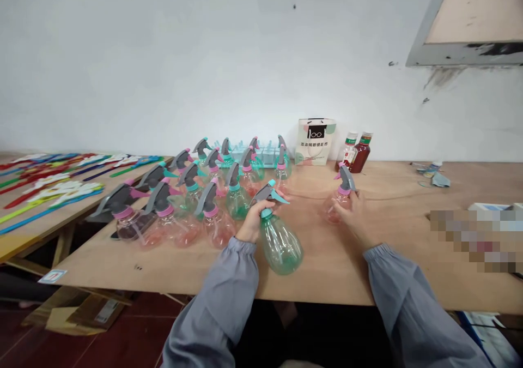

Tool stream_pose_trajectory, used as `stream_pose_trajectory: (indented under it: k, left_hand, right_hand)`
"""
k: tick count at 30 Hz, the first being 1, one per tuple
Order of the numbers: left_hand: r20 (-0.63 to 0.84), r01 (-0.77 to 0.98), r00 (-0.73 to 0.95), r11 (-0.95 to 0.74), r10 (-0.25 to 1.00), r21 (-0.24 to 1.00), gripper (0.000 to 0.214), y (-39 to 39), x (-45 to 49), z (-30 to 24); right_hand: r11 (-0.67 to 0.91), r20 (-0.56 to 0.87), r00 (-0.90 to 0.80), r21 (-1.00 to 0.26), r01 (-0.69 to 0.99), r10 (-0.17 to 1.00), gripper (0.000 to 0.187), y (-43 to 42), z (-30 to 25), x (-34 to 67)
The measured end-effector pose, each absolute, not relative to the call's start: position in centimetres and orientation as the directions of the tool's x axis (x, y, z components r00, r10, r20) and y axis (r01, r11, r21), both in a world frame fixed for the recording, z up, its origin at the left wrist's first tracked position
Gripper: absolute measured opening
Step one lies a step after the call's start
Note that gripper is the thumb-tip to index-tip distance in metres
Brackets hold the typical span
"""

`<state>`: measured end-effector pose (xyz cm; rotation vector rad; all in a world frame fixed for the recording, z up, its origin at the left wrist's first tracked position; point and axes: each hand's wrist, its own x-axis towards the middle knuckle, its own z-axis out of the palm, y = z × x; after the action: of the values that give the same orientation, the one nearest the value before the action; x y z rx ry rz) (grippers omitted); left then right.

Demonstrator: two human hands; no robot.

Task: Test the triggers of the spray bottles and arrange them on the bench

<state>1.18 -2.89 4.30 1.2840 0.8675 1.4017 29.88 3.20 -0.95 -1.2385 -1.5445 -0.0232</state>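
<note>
My left hand (254,219) is closed around the neck of a green see-through spray bottle (281,243) with a grey and teal trigger head, which stands tilted on the plywood table (335,270). My right hand (353,214) grips a pink see-through spray bottle (335,204) with a grey and pink trigger head, further right on the table. Both arms wear grey sleeves.
Several pink and green spray bottles (192,204) stand grouped at the left of the table. By the wall are a small paper bag (315,141) and two drink bottles (355,152). A second table (44,193) at the left holds coloured strips. Cardboard (77,314) lies on the floor.
</note>
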Motion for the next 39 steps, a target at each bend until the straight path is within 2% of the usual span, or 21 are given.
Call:
stream_pose_trajectory:
  k: [4, 9, 11, 16, 23, 30, 35, 39]
  left_hand:
    - [0.182, -0.283, -0.071, -0.195, 0.981, 0.939, 0.014, -1.9, 0.6, 3.3]
    - [0.210, -0.202, 0.026, -0.201, 0.977, 0.959, 0.027, -1.8, 0.5, 3.3]
    - [0.237, -0.205, 0.015, -0.229, 0.971, 0.952, 0.030, -2.0, 0.7, 3.4]
    - [0.241, -0.231, -0.100, -0.258, 0.965, 0.938, 0.020, -2.4, 0.5, 3.3]
    - [0.230, -0.308, 0.009, -0.216, 0.973, 0.926, 0.029, -3.1, 0.4, 3.9]
    - [0.238, -0.400, -0.080, -0.250, 0.968, 0.882, 0.010, -2.9, 0.6, 3.8]
    - [0.186, -0.464, 0.016, -0.157, 0.982, 0.872, 0.018, -3.0, 0.5, 4.1]
    - [0.209, -0.509, -0.080, -0.220, 0.975, 0.832, 0.014, -3.1, 0.2, 4.1]
  right_hand:
    - [0.457, 0.738, 0.160, -0.555, 0.695, 0.655, 0.038, 2.8, -1.4, 29.9]
    - [0.470, 0.744, 0.187, -0.573, 0.672, 0.641, 0.039, 3.2, -2.0, 30.0]
    - [0.470, 0.746, 0.187, -0.572, 0.672, 0.640, 0.039, 3.3, -2.1, 30.1]
    - [0.472, 0.738, 0.157, -0.564, 0.678, 0.656, 0.040, 2.9, -1.9, 30.3]
    - [0.476, 0.741, 0.172, -0.572, 0.668, 0.649, 0.040, 3.0, -1.9, 30.3]
    - [0.493, 0.745, 0.150, -0.563, 0.663, 0.650, 0.038, 2.8, -2.0, 30.3]
    - [0.499, 0.748, 0.147, -0.561, 0.660, 0.647, 0.039, 2.8, -1.9, 30.3]
    - [0.500, 0.754, 0.145, -0.552, 0.667, 0.640, 0.039, 2.9, -2.0, 30.3]
